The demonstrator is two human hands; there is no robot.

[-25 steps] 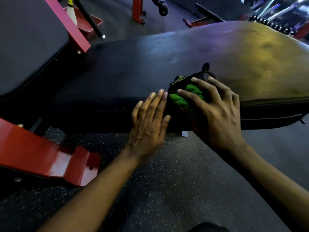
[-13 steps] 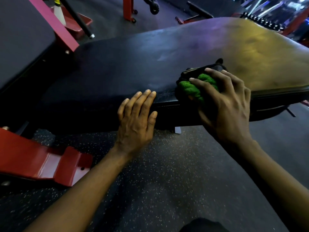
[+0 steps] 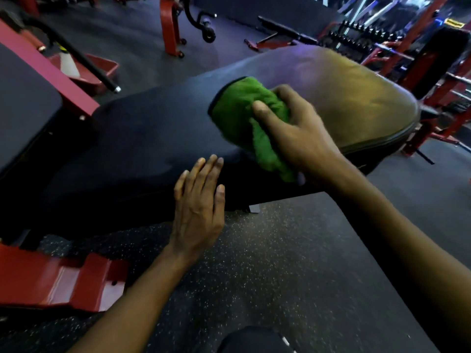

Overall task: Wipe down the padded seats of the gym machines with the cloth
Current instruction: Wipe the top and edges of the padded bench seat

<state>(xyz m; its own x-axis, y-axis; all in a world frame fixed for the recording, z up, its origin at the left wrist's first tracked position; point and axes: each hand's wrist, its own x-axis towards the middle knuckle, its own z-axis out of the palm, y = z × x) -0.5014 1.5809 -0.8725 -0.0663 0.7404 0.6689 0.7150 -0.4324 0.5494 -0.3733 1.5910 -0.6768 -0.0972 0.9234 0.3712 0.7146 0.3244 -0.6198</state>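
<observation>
A long black padded bench seat (image 3: 158, 138) runs across the middle of the head view, lit yellow at its right end. My right hand (image 3: 298, 138) grips a bunched green cloth (image 3: 244, 110) with a dark edge and holds it down on top of the pad, thumb across the cloth. My left hand (image 3: 198, 200) rests flat with straight fingers on the pad's near side edge, just left of the cloth.
A second black pad (image 3: 23, 108) on a red frame (image 3: 51, 70) sits at the left. A red machine foot (image 3: 58, 281) lies on the speckled rubber floor (image 3: 267, 263) at lower left. Red racks and a dumbbell row (image 3: 362, 34) stand behind the bench at right.
My right hand has carried the cloth from the pad's near edge up onto its top surface, with more green now showing. My left hand stays flat on the near edge.
</observation>
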